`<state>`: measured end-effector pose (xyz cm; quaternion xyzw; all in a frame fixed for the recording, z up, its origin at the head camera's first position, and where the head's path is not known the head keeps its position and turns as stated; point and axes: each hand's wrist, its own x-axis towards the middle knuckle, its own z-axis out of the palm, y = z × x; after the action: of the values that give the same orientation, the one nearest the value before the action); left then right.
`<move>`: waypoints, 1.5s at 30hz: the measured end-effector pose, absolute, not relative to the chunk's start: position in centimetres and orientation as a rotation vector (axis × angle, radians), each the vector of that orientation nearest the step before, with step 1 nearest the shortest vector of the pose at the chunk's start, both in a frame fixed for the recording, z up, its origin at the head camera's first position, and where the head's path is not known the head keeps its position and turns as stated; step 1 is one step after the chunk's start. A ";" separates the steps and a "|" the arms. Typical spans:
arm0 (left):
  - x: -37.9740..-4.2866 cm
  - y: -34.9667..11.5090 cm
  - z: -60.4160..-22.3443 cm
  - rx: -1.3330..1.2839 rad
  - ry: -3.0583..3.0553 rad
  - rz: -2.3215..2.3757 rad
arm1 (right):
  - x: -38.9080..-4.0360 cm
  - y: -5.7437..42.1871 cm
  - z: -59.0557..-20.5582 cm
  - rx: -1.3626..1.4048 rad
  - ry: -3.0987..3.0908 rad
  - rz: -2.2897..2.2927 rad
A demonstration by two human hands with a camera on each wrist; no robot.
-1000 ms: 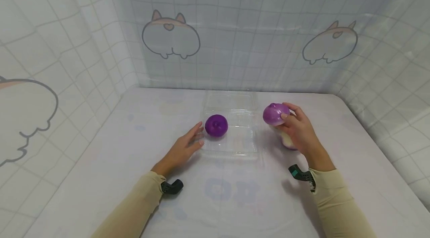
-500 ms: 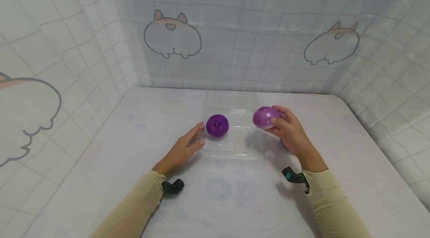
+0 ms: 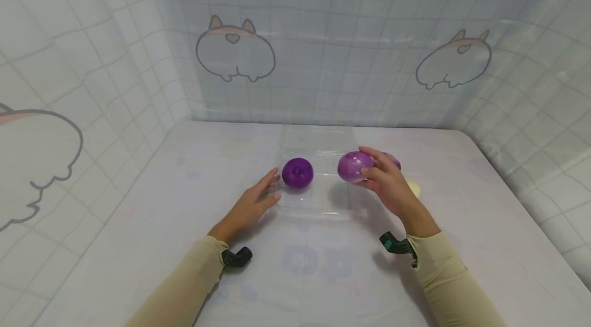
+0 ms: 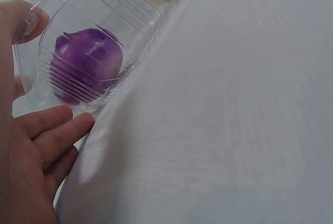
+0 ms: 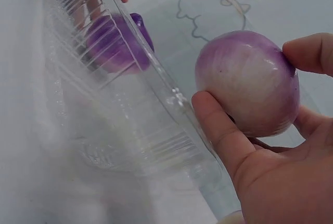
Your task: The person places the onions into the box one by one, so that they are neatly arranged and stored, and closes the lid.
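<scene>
A clear plastic clamshell box (image 3: 330,193) lies with its lid folded back. Inside its left half sits a dark purple onion (image 3: 297,173), which shows through the ribbed wall in the left wrist view. My left hand (image 3: 251,206) touches the box's left side, fingers extended and thumb apart. Above the box's right part, my right hand (image 3: 388,178) holds a glossy purple onion (image 3: 354,167) between thumb and fingers. Its pale underside (image 5: 244,94) shows in the right wrist view, near the box's rim.
Behind my right hand, another purple onion (image 3: 393,160) and a pale yellow rounded thing (image 3: 413,188) rest on the white-covered table (image 3: 304,286), both partly hidden. A tile-patterned curtain (image 3: 314,60) encloses the table at the back and sides.
My right hand has carried the onion leftward and slightly down, from right of the box to over its right part. The things behind that hand have become visible. My left hand stays put.
</scene>
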<state>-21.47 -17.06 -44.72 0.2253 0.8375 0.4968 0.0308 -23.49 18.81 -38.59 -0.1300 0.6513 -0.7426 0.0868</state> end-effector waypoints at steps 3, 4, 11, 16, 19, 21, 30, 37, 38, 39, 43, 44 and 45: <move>-21.5 -17.1 -44.8 0.695 2.574 1.533 | -23.3 18.6 -38.6 -0.386 1.934 -2.208; -21.6 -17.1 -44.9 0.701 2.575 1.530 | -23.3 18.6 -38.6 -0.381 1.935 -2.207; -21.7 -16.9 -44.9 0.707 2.591 1.512 | -23.3 18.2 -38.4 -0.318 1.992 -2.166; -21.5 -17.0 -45.0 0.702 2.606 1.511 | -23.7 17.6 -37.6 -0.353 2.038 -2.070; -21.5 -17.1 -45.0 0.708 2.596 1.527 | -23.9 17.3 -37.1 -0.354 2.023 -2.028; -21.5 -17.1 -45.0 0.705 2.590 1.536 | -24.1 17.1 -36.8 -0.345 2.005 -1.997; -19.5 -16.4 -41.4 0.699 2.563 1.529 | -25.1 16.1 -36.4 -0.399 2.002 -1.823; -20.7 -16.8 -43.5 0.711 2.563 1.546 | -25.4 15.3 -36.5 -0.486 2.075 -1.671; -21.0 -16.9 -44.0 0.716 2.566 1.551 | -25.4 15.3 -36.5 -0.487 2.085 -1.656; -21.3 -17.0 -44.4 0.719 2.571 1.551 | -25.4 15.2 -36.6 -0.487 2.092 -1.645; -21.6 -17.2 -45.0 0.731 2.592 1.542 | -25.5 14.9 -36.5 -0.485 2.091 -1.628; -21.6 -17.2 -45.0 0.731 2.594 1.540 | -25.5 14.9 -36.5 -0.485 2.083 -1.630; -21.6 -17.2 -45.1 0.732 2.596 1.539 | -25.5 14.9 -36.4 -0.488 2.075 -1.632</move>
<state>-21.59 -17.22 -45.09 0.2358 0.8358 0.4955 0.0182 -25.50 14.87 -36.45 -0.1770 0.7529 -0.5921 0.2263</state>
